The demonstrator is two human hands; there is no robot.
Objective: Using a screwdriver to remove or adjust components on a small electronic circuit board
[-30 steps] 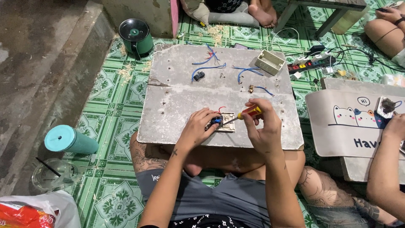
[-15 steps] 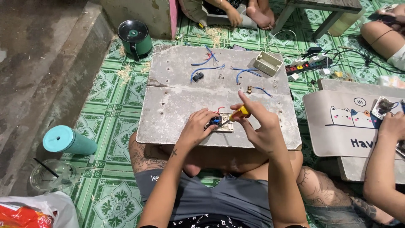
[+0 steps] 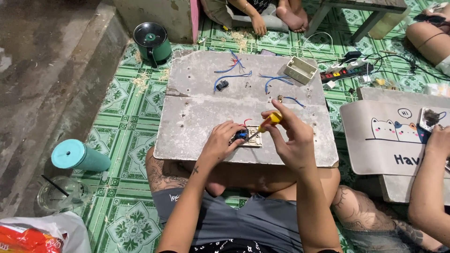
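Both hands meet over the near edge of the grey board (image 3: pixel 197 122) that rests across the person's lap. Left hand (image 3: pixel 220 140) is closed on the left side of a small switch module (image 3: pixel 246 137), fingertips pinning it flat against the board. Right hand (image 3: pixel 293 138) grips a screwdriver (image 3: pixel 267 122) by its yellow handle, thumb and fingers wrapped round it. The tool's long axis slants down and to the left, tip resting at the module's blue centre, handle rising toward the right hand. So the module lies just left of and below the right hand, directly under the left fingertips; the left hand is the nearer.

The board is rough, pitted and chalky, with a seam across its middle. The module has a pale beige frame, with red wire curling out behind it. Farther up the board lie loose blue wires (image 3: pixel 232 75) and a cream plastic box (image 3: pixel 300 70), well apart from the hands. A teal cup (image 3: pixel 79 157) lies on the green patterned mat (image 3: pixel 126 117) to the left.
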